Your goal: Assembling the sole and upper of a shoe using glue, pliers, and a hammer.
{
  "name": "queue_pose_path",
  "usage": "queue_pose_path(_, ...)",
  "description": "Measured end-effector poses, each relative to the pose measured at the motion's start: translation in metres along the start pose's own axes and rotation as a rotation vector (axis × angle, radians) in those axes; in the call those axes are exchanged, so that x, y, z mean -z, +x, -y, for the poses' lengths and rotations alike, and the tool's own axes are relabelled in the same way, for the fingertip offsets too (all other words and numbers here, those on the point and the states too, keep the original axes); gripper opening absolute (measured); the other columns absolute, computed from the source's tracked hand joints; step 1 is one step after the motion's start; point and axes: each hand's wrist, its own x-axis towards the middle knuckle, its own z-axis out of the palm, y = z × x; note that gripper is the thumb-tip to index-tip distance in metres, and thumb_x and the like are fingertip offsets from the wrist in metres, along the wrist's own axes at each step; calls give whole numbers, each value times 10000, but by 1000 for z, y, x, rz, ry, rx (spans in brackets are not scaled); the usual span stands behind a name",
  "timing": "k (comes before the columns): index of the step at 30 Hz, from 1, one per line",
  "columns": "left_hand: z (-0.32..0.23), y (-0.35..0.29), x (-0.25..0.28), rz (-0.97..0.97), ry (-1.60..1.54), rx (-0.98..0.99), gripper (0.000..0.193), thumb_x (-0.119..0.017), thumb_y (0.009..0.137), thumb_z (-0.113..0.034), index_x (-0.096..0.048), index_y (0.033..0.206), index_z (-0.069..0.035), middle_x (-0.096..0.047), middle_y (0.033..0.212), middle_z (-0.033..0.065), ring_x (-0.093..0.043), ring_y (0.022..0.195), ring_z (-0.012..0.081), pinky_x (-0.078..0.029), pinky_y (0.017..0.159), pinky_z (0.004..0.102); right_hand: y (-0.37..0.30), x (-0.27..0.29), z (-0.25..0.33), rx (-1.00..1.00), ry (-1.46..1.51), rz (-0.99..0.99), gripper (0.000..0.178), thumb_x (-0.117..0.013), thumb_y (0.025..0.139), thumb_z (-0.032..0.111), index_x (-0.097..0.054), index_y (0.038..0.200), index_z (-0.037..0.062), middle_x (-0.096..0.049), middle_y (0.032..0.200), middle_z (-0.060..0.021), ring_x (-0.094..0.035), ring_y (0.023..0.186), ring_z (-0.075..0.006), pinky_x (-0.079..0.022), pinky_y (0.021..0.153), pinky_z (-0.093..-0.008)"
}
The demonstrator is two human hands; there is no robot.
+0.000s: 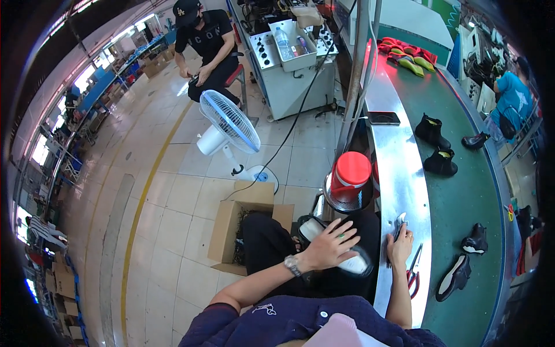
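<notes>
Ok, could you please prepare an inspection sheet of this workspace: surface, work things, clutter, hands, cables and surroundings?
Surface: metal strip beside a green belt carrying dark shoes.
Work things: black-and-white footwear at the lap, partly hidden; small metal object; red-handled scissors on the strip.
Clutter: phone on the strip; red-lidded container beside it; open cardboard box on the floor.
Hands: left hand spread over the footwear; right hand at the metal object, grip unclear.
Cables: black cable slanting down toward the box.
Surroundings: fan; seated person beyond it.
</notes>
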Motion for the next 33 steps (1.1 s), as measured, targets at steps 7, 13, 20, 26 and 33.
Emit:
queue_pose_path(7, 58, 68, -5, 275, -263, 249, 422, -558, 933, -308, -581, 1245, -24, -638, 1168, 171, -597, 1053, 319, -466, 934, 409, 10, -25, -82, -168, 664, 91, 368, -480, 873, 155, -609, 1160, -35, -648, 796, -166, -659, 786, -281, -519, 755, -415)
queue_pose_path(13, 86, 70, -18, 115, 56, 248, 240, -479, 971, -243, -516, 895, -18, -636, 829, 206, -647, 772, 354, -517, 659, 455, -2, 91, 1, -551, 1542, 453, 566, -600, 936, 203, -360, 1406, -2, -669, 869, -92, -621, 754, -122, -478, 630, -212)
queue_pose_path(20, 98, 79, 1, 34, 80, 462, 313, -489, 971, -299, -591, 896, -13, -659, 729, 202, -643, 681, 395, -484, 621, 489, 17, 141, 67, 27, 944, 1007, 659, -580, 933, 114, -258, 1506, 77, -669, 1036, -90, -628, 965, -151, -485, 852, -268)
queue_pose_path(26, 37, 38, 9, 126, -156, 496, 783, -752, 775, -348, -403, 1347, 57, -644, 1056, 220, -613, 983, 367, -467, 872, 419, 41, 123, 111, 525, 329, 945, 614, -585, 922, 100, -313, 1471, 72, -642, 1063, -81, -605, 999, -145, -485, 880, -297)
queue_pose_path(33, 1, 23, -15, -10, 83, 455, 939, -830, 638, -113, -321, 1409, 53, -526, 1285, 202, -470, 1236, 336, -339, 1078, 421, -4, 109, 96, 361, 521, 801, 598, -558, 946, 128, -277, 1472, 79, -586, 735, -112, -582, 562, -178, -514, 532, -332)
